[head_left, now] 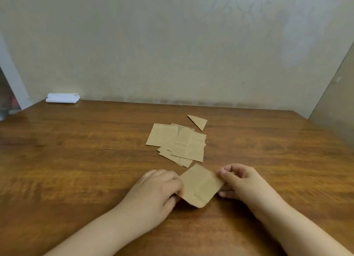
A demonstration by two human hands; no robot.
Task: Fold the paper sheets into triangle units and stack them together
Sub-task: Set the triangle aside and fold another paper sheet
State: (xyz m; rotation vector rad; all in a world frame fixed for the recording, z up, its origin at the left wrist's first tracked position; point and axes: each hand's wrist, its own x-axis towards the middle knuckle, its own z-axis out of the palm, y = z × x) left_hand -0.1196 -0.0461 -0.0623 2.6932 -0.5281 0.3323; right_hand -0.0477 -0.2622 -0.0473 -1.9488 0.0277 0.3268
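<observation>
Paper sheet (201, 186) lies between my hands, corners pointing away and toward me. Left hand (159, 188) and right hand (241, 181) pinch its side corners.

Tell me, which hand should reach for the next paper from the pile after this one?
Probably the right hand. The pile of flat sheets lies slightly right of middle, nearer it than the left hand. Both hands pinch the sheet being folded, so either must let go first.
</observation>
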